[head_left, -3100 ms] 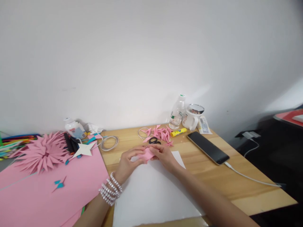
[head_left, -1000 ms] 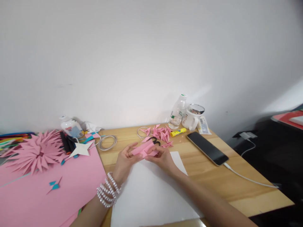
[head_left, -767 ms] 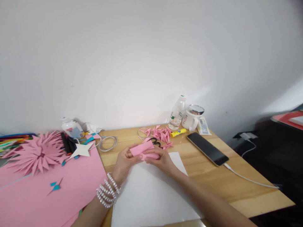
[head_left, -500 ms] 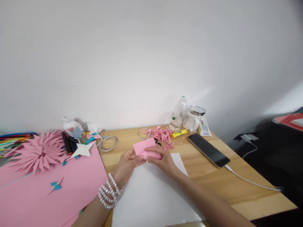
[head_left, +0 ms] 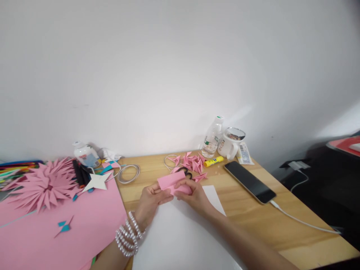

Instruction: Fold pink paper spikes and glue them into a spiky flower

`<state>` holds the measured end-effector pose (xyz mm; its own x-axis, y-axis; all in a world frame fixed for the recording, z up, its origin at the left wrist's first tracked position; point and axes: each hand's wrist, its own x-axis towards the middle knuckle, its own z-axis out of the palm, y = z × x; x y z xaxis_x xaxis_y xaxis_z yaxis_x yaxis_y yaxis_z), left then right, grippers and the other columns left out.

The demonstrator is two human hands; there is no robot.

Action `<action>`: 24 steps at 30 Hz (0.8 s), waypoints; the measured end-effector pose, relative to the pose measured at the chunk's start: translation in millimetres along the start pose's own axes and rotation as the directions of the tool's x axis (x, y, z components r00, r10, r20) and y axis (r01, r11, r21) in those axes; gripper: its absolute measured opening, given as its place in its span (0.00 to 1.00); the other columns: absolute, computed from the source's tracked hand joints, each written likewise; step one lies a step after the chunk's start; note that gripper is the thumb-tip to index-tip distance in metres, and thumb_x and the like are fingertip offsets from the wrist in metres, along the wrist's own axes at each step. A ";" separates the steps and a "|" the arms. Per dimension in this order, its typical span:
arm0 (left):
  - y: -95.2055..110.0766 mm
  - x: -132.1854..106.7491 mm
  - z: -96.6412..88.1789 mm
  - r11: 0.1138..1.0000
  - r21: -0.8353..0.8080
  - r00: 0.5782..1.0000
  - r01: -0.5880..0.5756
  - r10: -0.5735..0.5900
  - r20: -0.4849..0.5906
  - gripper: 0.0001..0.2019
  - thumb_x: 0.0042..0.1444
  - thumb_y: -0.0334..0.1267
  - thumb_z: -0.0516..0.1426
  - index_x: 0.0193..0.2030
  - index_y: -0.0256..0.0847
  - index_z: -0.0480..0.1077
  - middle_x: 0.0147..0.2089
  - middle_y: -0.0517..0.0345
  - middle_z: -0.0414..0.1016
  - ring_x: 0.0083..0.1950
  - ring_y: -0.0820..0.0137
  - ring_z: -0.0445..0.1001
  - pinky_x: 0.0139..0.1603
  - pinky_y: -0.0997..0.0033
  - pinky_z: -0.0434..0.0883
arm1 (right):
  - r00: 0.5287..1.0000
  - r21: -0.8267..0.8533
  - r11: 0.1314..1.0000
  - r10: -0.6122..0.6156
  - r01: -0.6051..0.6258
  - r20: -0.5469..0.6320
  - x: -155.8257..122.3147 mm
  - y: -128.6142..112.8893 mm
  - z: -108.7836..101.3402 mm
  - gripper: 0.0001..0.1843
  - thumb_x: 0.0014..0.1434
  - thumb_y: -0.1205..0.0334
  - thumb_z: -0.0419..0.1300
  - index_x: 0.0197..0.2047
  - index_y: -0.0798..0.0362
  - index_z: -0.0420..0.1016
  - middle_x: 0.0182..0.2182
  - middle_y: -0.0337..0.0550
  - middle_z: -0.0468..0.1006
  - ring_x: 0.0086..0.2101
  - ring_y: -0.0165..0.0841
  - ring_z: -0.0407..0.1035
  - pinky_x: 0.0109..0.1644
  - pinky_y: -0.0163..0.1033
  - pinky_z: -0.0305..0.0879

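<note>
Between my two hands is a small piece of pink paper [head_left: 170, 180], partly folded, held above the top of a white sheet [head_left: 180, 236]. My left hand [head_left: 153, 198], with bead bracelets [head_left: 128, 234] at the wrist, pinches its lower left corner. On the other side, my right hand [head_left: 194, 197] grips the paper with thumb and fingers along the folded part. Just behind the paper show the black handles of scissors [head_left: 187, 173]. Several folded pink paper pieces [head_left: 194, 162] lie beyond them.
A glue stick [head_left: 213, 161], a water bottle [head_left: 213, 138] and a white mug [head_left: 229, 144] stand or lie at the back. To the right is a phone [head_left: 250, 182] on a cable. Large pink sheets [head_left: 92, 221] and a spiky pink paper flower [head_left: 47, 185] cover the left.
The pink paper has tipped, so its upper flap looks lower and narrower and more of the scissor handles shows. Both hands keep their hold. The view has shifted slightly.
</note>
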<state>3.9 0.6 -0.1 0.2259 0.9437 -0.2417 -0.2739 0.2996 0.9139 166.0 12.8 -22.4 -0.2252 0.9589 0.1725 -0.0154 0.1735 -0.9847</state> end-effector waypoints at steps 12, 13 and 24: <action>-2.4 0.0 0.9 1.000 -0.003 1.000 0.018 -0.018 -0.018 0.17 0.42 0.36 0.64 0.40 0.33 0.74 0.37 0.49 0.78 0.37 0.66 0.75 0.44 0.66 0.71 | 0.998 -0.103 0.994 0.042 -0.047 -0.045 1.3 6.3 -1.0 0.09 0.43 0.62 0.64 0.31 0.53 0.78 0.28 0.43 0.77 0.29 0.33 0.70 0.34 0.38 0.67; -2.2 0.3 1.0 1.000 -0.005 1.000 0.021 -0.021 -0.018 0.17 0.42 0.37 0.64 0.41 0.32 0.73 0.37 0.48 0.78 0.37 0.66 0.75 0.44 0.66 0.71 | 0.997 -0.094 0.993 0.060 -0.064 -0.040 1.5 6.6 -1.0 0.10 0.43 0.62 0.63 0.32 0.53 0.78 0.28 0.42 0.77 0.28 0.33 0.70 0.33 0.37 0.67; -12.9 -1.2 7.3 0.999 -0.025 0.999 -0.043 0.042 -0.028 0.17 0.45 0.36 0.62 0.42 0.32 0.73 0.41 0.46 0.77 0.42 0.63 0.74 0.47 0.63 0.70 | 0.993 -0.250 0.968 -0.011 -0.019 -0.119 -1.6 5.5 3.8 0.09 0.40 0.64 0.63 0.29 0.54 0.73 0.29 0.41 0.76 0.32 0.34 0.68 0.35 0.36 0.63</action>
<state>13.9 -5.4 -9.2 0.1875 0.9591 -0.2122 -0.3062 0.2623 0.9151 162.6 11.4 -28.1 -0.1076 0.9768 0.1850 0.2326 0.2057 -0.9506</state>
